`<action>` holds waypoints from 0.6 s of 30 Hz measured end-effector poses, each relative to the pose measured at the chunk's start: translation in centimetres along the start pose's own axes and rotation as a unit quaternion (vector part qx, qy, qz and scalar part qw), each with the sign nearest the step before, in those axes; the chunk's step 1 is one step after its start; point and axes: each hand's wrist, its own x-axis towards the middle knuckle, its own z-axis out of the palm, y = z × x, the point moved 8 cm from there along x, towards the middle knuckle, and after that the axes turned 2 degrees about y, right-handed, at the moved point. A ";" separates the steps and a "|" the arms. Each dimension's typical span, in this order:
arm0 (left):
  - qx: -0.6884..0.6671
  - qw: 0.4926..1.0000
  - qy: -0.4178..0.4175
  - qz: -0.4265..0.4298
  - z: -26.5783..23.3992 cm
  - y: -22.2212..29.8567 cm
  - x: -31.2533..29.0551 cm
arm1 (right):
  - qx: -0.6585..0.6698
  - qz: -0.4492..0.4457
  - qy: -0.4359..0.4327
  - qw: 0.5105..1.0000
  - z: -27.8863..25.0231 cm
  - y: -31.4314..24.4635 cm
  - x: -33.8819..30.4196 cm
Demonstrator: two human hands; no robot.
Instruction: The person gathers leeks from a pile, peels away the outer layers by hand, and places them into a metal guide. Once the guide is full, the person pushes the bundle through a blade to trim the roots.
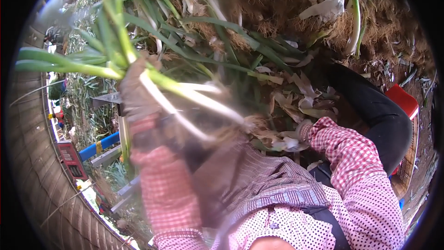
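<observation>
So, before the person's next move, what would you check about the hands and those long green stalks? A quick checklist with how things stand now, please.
1. Left hand gripping the green-and-white stalks: ok.
2. Sharp view of the left hand: not ok, it is blurred.
3. Right hand free: cannot tell; its fingers are mostly hidden near the dry peelings.
4. More rooted stalks in sight: ok, piled at the picture's top.
5. Striped cloth in place over the body: ok.
</observation>
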 end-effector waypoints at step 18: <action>-0.100 0.967 -0.031 -0.232 -7.6 -5.6 -0.2 | 0.492 0.010 0.104 0.865 -17.4 -12.3 20.5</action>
